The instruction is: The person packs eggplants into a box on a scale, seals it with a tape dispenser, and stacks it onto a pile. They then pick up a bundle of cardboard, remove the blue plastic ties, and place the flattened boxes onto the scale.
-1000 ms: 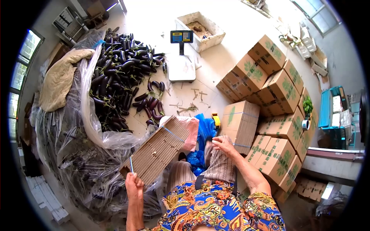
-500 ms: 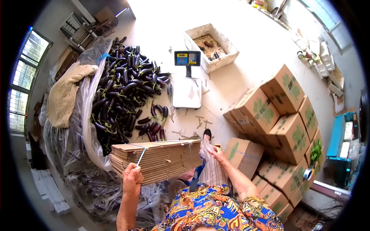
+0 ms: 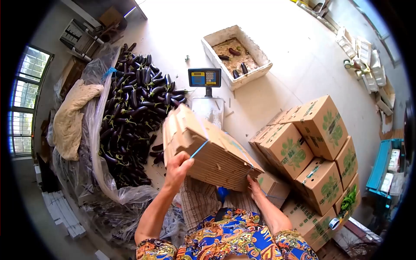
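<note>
A thick bundle of flattened cardboard boxes [image 3: 212, 158], tied with thin blue straps, hangs tilted in front of my body. My left hand [image 3: 177, 171] is closed around the blue strap [image 3: 199, 148] at the bundle's left part. At its lower right corner, my right hand [image 3: 255, 189] grips the bundle near the other strap; some of those fingers are hidden. Beyond the bundle stands a platform scale [image 3: 205, 78], its plate partly covered. A large heap of eggplants [image 3: 134, 108] lies to the left on plastic sheeting.
Several printed cartons [image 3: 297, 149] are stacked at the right, with green vegetables [image 3: 349, 199] and a tape roll [image 3: 334, 223] on a lower one. A white foam box [image 3: 206, 43] holding a few eggplants stands behind the scale. Crumpled plastic sheeting [image 3: 97, 151] lies at the left.
The cardboard bundle has swung right and up and now tilts down to the right, covering part of the scale. My right hand has come from my leg to the bundle's right end.
</note>
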A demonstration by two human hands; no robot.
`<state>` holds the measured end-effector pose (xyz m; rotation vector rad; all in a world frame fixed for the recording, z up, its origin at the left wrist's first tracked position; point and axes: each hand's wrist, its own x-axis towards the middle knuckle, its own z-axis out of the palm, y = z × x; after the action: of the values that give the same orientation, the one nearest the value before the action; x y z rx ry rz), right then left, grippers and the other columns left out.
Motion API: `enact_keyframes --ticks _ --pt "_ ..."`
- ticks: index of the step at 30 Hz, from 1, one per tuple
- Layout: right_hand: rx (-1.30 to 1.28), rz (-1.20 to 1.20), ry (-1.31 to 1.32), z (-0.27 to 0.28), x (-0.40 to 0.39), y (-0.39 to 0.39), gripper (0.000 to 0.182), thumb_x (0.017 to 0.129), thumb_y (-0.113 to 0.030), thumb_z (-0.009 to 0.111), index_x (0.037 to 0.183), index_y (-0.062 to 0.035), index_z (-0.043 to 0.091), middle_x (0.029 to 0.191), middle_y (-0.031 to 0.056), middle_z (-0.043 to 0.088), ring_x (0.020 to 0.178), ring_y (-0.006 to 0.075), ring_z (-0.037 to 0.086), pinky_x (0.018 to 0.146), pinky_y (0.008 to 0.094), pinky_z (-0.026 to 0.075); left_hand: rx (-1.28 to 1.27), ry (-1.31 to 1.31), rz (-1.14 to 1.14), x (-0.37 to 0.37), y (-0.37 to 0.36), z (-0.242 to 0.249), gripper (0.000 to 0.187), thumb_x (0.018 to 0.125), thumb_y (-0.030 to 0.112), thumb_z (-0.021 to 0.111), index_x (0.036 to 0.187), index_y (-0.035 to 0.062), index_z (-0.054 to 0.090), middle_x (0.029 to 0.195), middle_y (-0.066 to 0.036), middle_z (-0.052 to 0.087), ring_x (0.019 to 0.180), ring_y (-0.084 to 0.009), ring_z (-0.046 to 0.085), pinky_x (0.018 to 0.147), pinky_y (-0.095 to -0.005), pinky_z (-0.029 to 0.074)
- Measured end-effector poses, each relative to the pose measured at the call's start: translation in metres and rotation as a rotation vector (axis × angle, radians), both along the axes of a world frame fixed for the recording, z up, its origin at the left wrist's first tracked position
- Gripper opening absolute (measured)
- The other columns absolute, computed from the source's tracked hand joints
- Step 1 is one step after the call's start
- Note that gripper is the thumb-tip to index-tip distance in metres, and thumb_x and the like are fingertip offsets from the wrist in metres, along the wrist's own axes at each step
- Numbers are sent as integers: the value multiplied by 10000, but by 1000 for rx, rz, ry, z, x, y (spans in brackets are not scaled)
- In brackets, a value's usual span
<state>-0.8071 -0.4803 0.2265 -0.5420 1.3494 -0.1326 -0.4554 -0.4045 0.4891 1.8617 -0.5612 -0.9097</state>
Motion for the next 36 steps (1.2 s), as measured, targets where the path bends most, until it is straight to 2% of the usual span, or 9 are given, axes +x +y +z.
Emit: enact_keyframes --ticks 2,3,11,14,18,26,30,33,36 --pt "72 -117 34 -1 3 3 914 761 -478 781 1464 -85 347 1489 80 392 1409 259 258 1102 492 256 -29 -7 -74 8 -37 -12 214 852 141 616 706 22 513 633 51 409 609 -57 358 528 -260 290" --pt "75 -125 4 0 7 4 862 749 -545 771 1425 -162 399 1463 39 392 1291 252 363 1035 450 303 -55 -44 -112 14 -56 -19 224 855 142 618 710 10 509 626 38 420 604 -60 369 530 -264 308" --pt "127 -535 14 26 72 -5 847 763 -510 778 1416 -139 387 1443 37 397 1284 234 353 1098 417 252 -235 -71 -415 65 -208 -81 204 807 140 618 745 -41 547 597 -92 512 568 -129 484 532 -313 397" --pt "136 -626 56 12 87 -8 760 766 -502 777 1383 -226 429 1409 41 410 1222 241 383 1075 433 273 -277 -12 -481 75 -258 -108 178 797 133 591 757 -37 556 594 -84 508 586 -111 486 545 -301 412" --pt "150 -721 162 12 121 -32 847 723 -543 794 1402 -212 411 1434 52 365 1277 288 343 1094 439 261 -236 77 -535 90 -315 -164 235 795 190 607 761 -31 532 617 -63 477 615 -119 463 568 -308 408" --pt "196 -754 150 -81 144 -103 787 753 -480 797 1367 -125 456 1405 50 412 1263 213 374 1107 373 257 -112 -53 -564 101 -408 -312 204 758 161 578 786 -35 529 623 -108 494 613 -159 486 584 -334 438" --pt "210 -759 -4 -143 163 -134 705 760 -450 803 1316 -130 510 1305 24 495 1168 194 456 1005 341 337 -42 -71 -573 87 -423 -374 176 753 135 558 827 -22 534 640 -150 514 609 -207 524 602 -363 455" --pt "244 -762 205 -154 180 -155 558 779 -412 794 1209 -151 555 1167 1 555 1066 169 475 880 345 400 10 -208 -582 88 -429 -408 151 761 106 545 855 -9 571 655 -177 568 596 -299 575 607 -383 470" --pt "293 -745 258 -141 177 -176 534 767 -410 804 1142 -142 536 1102 16 557 992 163 501 809 338 442 -8 -199 -601 96 -449 -397 157 764 106 551 857 -13 595 652 -170 580 585 -258 575 597 -373 468"
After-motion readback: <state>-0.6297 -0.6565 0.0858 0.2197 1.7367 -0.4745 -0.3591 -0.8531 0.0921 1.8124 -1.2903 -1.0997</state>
